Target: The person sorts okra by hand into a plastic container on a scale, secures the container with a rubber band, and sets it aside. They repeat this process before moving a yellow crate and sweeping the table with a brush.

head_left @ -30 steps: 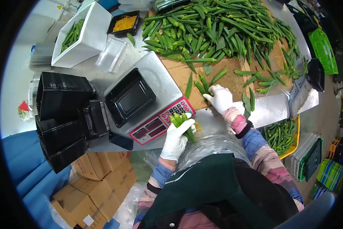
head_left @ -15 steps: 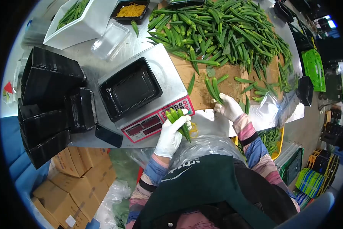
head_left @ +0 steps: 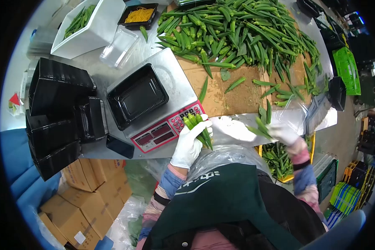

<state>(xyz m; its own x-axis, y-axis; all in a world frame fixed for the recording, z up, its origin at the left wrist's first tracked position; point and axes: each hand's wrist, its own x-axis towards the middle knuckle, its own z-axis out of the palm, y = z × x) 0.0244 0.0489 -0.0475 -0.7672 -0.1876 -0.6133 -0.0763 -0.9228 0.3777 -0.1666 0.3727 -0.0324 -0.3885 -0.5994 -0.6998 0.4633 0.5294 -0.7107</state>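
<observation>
Several green okra pods (head_left: 205, 134) are bunched in my white-gloved left hand (head_left: 185, 151), which is closed around them in front of the scale's keypad. My right hand (head_left: 285, 135), smeared by motion, grips more okra pods (head_left: 260, 129) by one end. It is off to the right at the table's front edge, over a yellow crate (head_left: 312, 148) of okra. On the silver-topped scale (head_left: 177, 79) with its red panel sits a black plastic tray (head_left: 139, 98) with nothing in it. A single okra pod (head_left: 235, 84) lies on the cardboard (head_left: 212, 106).
A large okra pile (head_left: 245, 33) covers the back of the table. Stacked black trays (head_left: 58, 87) and a phone (head_left: 120, 146) lie left of the scale. Farther back are a white bin (head_left: 97, 35), a clear tray (head_left: 120, 46) and a tray of yellow rubber bands (head_left: 139, 16).
My right hand has swung right from the cardboard, carrying okra, to above the yellow crate; one pod lies where it was. My left hand has stayed nearly in place with its bunch.
</observation>
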